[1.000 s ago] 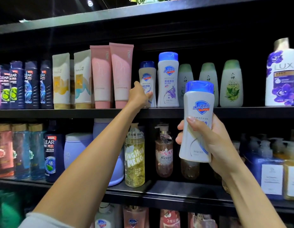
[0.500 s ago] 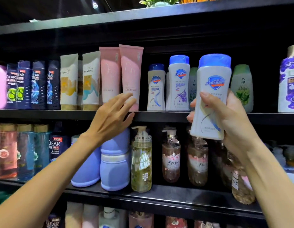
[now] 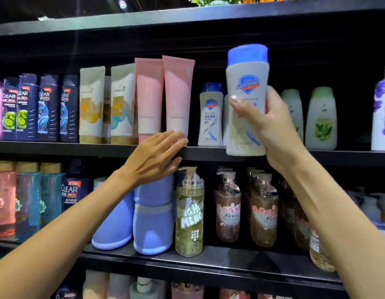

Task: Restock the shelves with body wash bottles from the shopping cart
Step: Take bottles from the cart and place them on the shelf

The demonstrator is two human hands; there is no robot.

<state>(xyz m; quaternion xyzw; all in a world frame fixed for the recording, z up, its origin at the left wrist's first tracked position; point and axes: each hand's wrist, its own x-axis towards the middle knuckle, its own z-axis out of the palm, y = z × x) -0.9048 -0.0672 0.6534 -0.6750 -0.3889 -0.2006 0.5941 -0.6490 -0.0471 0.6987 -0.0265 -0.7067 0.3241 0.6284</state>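
Right now your right hand (image 3: 273, 128) grips a body wash bottle (image 3: 246, 100), thumb across the front label and fingers curled behind, holding it upright in front of the upper shelf (image 3: 57, 147) with its base level with the shelf edge. The bottle is white with a rounded blue cap, a blue shield logo near the top and blue and pale yellow swirls lower down; it is slightly blurred. Your left hand (image 3: 153, 156) holds nothing, its fingers straight and loosely spread, fingertips at the foot of the right one of two pink tubes (image 3: 163, 96) and over the shelf edge.

Just behind the held bottle, one matching shelved bottle (image 3: 210, 115) stands fully in view, with a sliver of another beside it. Further left you have two Pantene tubes (image 3: 107, 104) and four dark Clear bottles (image 3: 38, 108). To the right stand two green-capped bottles (image 3: 320, 119). Below, the lower shelf (image 3: 209, 257) carries two lilac pouches (image 3: 152, 225) and one Yinghua Meng pump bottle (image 3: 190, 216).
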